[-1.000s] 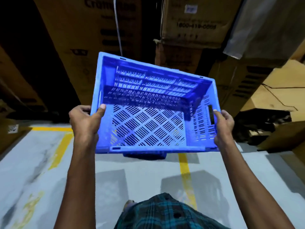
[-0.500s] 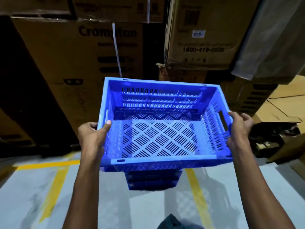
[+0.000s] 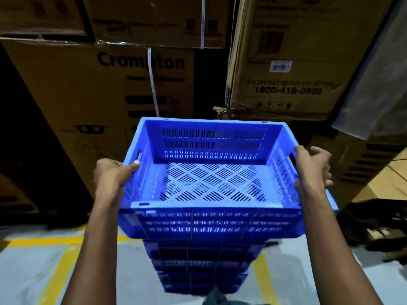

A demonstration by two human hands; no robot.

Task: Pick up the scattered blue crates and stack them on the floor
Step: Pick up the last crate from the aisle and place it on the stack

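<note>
I hold a blue slotted crate level in front of me, open side up and empty. My left hand grips its left rim, thumb over the edge by the handle slot. My right hand grips the right rim at the other handle slot. Directly under the held crate stands a stack of blue crates on the grey floor. Whether the held crate touches the stack, I cannot tell.
Tall brown cardboard boxes form a wall close behind the stack, with another large box at upper right. Yellow lines mark the floor. Dark clutter and flattened cardboard lie at the right.
The crate has gone from tilted toward me to level, and it has come over the stack, which now shows more fully beneath it. Both hands kept their grip.
</note>
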